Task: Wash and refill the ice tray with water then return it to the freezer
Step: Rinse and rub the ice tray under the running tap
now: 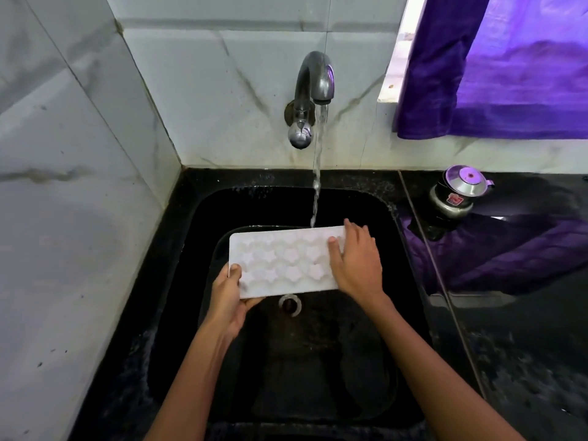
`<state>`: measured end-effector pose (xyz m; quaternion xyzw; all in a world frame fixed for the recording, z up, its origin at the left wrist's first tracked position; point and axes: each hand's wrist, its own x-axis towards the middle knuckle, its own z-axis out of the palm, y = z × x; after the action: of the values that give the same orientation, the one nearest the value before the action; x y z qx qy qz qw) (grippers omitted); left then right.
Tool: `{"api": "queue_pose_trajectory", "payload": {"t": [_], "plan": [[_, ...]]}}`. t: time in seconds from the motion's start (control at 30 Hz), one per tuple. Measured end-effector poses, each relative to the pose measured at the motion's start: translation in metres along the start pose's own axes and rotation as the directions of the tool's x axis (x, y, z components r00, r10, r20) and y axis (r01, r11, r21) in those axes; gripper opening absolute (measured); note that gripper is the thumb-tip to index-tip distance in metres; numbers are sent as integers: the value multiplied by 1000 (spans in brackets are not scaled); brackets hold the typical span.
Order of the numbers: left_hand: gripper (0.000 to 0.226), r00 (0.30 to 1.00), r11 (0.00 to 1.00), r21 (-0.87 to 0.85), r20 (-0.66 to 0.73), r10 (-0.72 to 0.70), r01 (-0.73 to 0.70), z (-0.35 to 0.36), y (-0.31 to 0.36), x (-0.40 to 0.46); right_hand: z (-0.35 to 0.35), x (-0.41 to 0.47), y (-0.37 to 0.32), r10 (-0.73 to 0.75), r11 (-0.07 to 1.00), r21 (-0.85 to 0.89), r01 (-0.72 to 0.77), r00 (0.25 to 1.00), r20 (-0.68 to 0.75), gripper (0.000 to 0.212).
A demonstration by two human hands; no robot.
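A white ice tray (283, 262) with star-shaped cells is held level above the black sink (366, 361). My left hand (227, 297) grips its near-left corner, thumb on top and fingers underneath. My right hand (356, 262) lies over the tray's right end, thumb on the top face and fingers wrapped round the far edge. Water runs from the chrome tap (313, 87) and strikes the tray's far edge near the right hand.
The sink's drain (290, 304) shows just below the tray. A small steel pot with a lid (458, 192) stands on the black counter at the right. A purple curtain (496, 68) hangs over the window. Marble-tiled walls close in the left and back.
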<state>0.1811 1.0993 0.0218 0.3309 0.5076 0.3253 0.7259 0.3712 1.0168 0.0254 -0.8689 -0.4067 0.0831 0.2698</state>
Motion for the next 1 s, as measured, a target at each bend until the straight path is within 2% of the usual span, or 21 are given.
{"api": "queue_pose_trajectory", "payload": {"t": [0.07,0.13,0.27,0.33,0.47,0.6,0.73,0.87,0.93,1.0], "plan": [[28,999,999,-20,-19,27,-27,4,4,3,5,4,-10,-65,985,-155,71,997,43,67],[29,998,998,-23,-34,49,-50,6,9,6,8,6,-15,-136,963,-215,160,983,122,79],[31,993,996,-37,-89,82,-86,9,19,14,12,-5,-21,-369,895,-139,424,878,304,70],[32,990,996,-39,-115,80,-85,6,23,19,12,-12,-15,-427,866,-129,484,847,316,68],[33,993,997,-34,-100,68,-72,3,24,21,7,-7,-5,-339,882,-245,403,903,265,72],[32,997,998,-43,-68,45,-48,12,19,20,6,6,-17,-234,928,-231,294,938,254,82],[29,998,999,-17,-42,48,-49,20,16,19,9,8,-30,-342,898,-189,396,902,265,78],[30,995,997,-52,-85,44,-49,13,20,22,7,-5,-21,-525,791,-156,592,787,323,65],[28,993,997,-50,-103,52,-58,8,23,23,3,-9,-12,-500,800,-181,572,802,325,66],[23,993,997,-61,-110,49,-55,6,24,23,-3,-6,-5,-396,854,-232,466,871,290,72]]}}
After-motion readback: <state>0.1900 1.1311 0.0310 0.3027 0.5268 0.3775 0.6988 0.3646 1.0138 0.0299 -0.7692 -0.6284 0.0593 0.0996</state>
